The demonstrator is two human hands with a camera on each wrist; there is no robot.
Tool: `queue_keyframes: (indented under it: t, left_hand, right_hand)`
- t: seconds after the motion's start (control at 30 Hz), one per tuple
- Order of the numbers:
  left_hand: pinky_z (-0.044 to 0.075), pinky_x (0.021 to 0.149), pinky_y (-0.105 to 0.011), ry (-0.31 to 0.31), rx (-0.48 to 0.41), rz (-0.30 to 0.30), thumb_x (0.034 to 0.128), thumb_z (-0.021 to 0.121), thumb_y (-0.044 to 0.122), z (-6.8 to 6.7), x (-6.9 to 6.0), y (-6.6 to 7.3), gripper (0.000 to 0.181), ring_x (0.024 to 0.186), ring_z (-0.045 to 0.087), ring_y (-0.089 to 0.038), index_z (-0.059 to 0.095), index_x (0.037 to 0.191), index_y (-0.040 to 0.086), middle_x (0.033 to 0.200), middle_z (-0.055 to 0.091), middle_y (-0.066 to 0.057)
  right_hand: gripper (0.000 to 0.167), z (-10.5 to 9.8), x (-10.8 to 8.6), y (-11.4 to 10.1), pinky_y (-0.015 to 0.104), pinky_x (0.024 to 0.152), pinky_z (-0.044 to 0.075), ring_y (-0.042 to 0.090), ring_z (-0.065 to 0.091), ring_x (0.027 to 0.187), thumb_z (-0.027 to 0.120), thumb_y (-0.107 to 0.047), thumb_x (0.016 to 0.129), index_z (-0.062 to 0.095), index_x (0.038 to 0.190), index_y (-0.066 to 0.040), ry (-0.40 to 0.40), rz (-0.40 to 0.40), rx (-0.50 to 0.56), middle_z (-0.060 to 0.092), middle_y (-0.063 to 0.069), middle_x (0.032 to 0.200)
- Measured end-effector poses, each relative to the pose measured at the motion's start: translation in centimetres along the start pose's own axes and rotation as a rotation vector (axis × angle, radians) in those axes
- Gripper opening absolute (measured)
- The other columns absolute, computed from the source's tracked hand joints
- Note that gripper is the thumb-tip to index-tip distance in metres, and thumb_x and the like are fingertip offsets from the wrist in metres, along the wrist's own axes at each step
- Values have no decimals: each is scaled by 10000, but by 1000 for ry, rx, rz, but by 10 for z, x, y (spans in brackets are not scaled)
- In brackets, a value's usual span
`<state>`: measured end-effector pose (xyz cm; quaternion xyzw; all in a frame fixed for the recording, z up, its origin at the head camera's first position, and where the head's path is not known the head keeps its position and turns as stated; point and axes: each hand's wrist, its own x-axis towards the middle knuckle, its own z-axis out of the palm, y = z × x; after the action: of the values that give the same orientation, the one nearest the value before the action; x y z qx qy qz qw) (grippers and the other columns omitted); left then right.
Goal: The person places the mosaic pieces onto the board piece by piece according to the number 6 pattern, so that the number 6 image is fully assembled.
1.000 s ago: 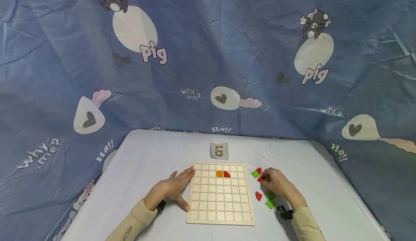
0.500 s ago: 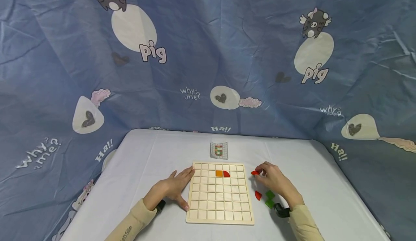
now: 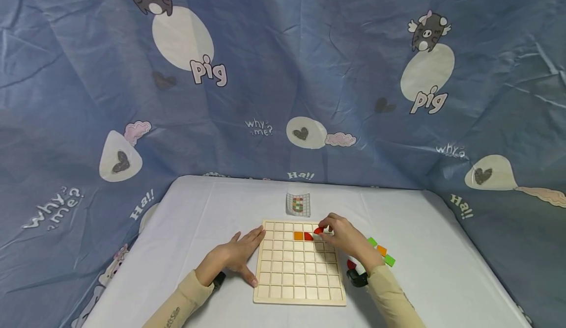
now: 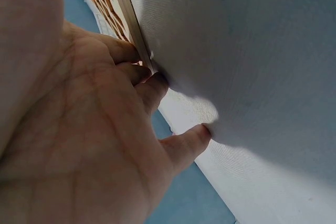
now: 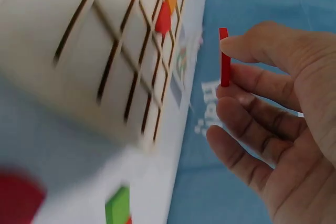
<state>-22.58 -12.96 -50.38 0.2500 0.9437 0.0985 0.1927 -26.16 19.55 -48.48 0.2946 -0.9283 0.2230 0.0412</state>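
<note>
My right hand [image 3: 346,237] pinches a red quarter-circle tile [image 3: 318,231] between thumb and fingers, over the upper right of the wooden grid board [image 3: 294,280]. In the right wrist view this tile [image 5: 224,59] is seen edge-on, held off the board. An orange square tile [image 3: 298,236] and another red quarter-circle tile [image 3: 308,236] lie side by side in the board's second row. With its fingers spread, my left hand [image 3: 239,255] touches the board's left edge; the left wrist view shows fingertips against that edge.
Right of the board lie loose tiles: an orange square [image 3: 382,251], green ones [image 3: 389,260] and a red quarter-circle [image 3: 351,264], partly hidden by my right wrist. Behind the board is a small printed pattern card [image 3: 298,205]. A patterned blue cloth [image 3: 265,97] hangs behind the white table.
My right hand has taken a red quarter-circle tile from the loose ones and carried it left over the board. My left hand has stayed put.
</note>
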Motion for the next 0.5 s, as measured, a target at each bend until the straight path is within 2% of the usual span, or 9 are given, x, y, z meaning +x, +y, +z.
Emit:
queue_keyframes:
  t: [0.2, 0.33, 0.5]
  left_hand:
    - [171, 1175, -579, -3, 1, 2, 533, 831, 627, 1, -1, 0, 1373, 1504, 122, -265, 112, 1550, 47, 1632, 79, -117]
    - [166, 1177, -576, -10, 2, -1, 534, 828, 629, 1, 0, 0, 1372, 1505, 117, -259, 110, 1552, 53, 1633, 72, -112]
    - [160, 1178, -578, -12, 0, -4, 535, 828, 627, 1, 1, -1, 1372, 1507, 103, -253, 105, 1554, 61, 1636, 61, -107]
  right_hand:
    - [193, 15, 17, -15, 223, 682, 533, 102, 608, 810, 686, -165, 898, 695, 1058, -57, -81, -61, 0, 627, 25, 998]
    - [159, 23, 27, -22, 221, 670, 535, 111, 621, 793, 695, -145, 887, 705, 1018, -55, -75, -118, -33, 630, 38, 965]
    - [139, 31, 36, -31, 205, 653, 525, 104, 600, 783, 713, -139, 873, 715, 993, -69, -74, -142, -55, 623, 19, 925]
